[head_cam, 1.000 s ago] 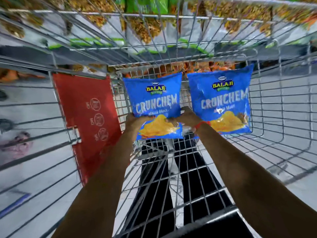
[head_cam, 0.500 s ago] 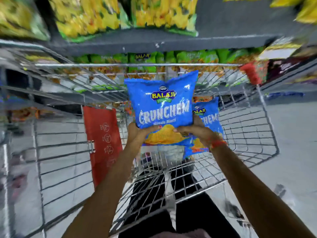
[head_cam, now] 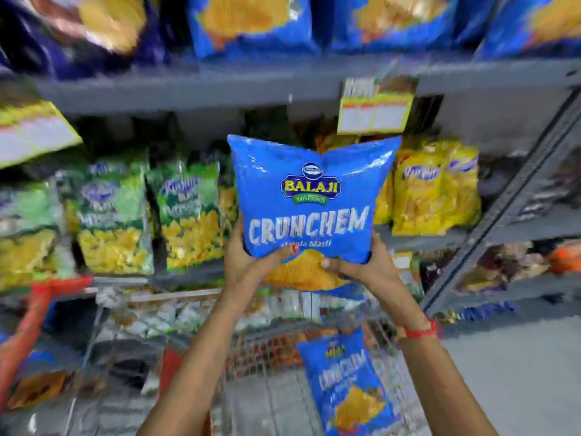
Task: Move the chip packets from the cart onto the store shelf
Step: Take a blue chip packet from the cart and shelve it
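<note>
Fingers of both hands pinch one blue packet's bottom, lifted toward shelf; next, seating it among bags.

Left grip — right grip — both clenched

A blue Crunchem packet is held upright before the shelf, fingers pinching its lower edge. A second packet is left below them in the cart.
</note>
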